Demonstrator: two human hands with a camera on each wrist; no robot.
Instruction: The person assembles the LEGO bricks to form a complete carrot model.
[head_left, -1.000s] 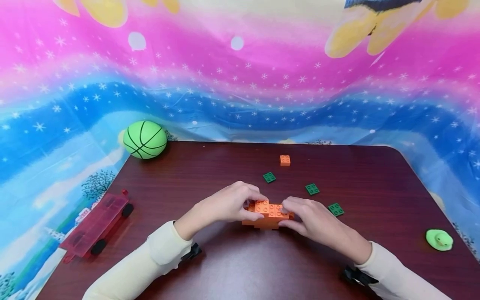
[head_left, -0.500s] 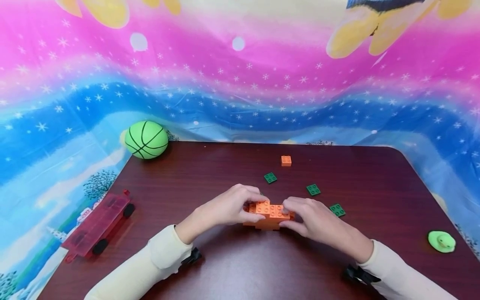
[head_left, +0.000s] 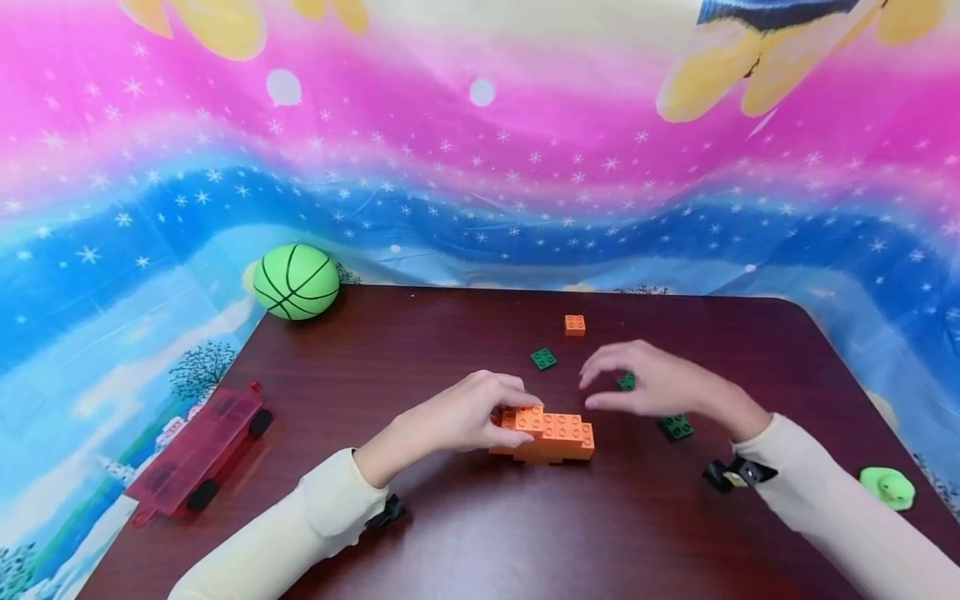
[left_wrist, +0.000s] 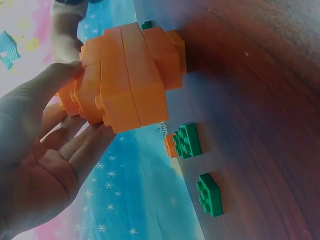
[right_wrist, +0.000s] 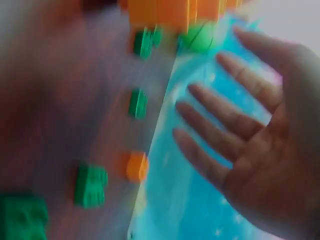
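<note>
An orange toy-brick assembly (head_left: 566, 437), stepped and several layers tall, stands at the middle of the table. My left hand (head_left: 472, 414) grips its left end, thumb on the near side and fingers on the far side; the left wrist view shows the stacked layers (left_wrist: 132, 80) up close. To the right and slightly beyond it, my right hand (head_left: 660, 382) is in the air with nothing in it. Its fingers are spread and blurred in the right wrist view. A green brick (head_left: 627, 381) lies partly hidden behind that hand, with another green brick (head_left: 677, 427) just below the wrist.
Farther back lie a green brick (head_left: 543, 359) and a loose orange brick (head_left: 575, 325). A green ball (head_left: 296, 282) sits at the back left corner. A red toy skateboard-like vehicle (head_left: 202, 450) is on the left, and a green toy duck (head_left: 887, 488) on the right.
My right hand has let go of the orange assembly's right end and moved up and to the right, its fingers opening. The left hand has kept its grip.
</note>
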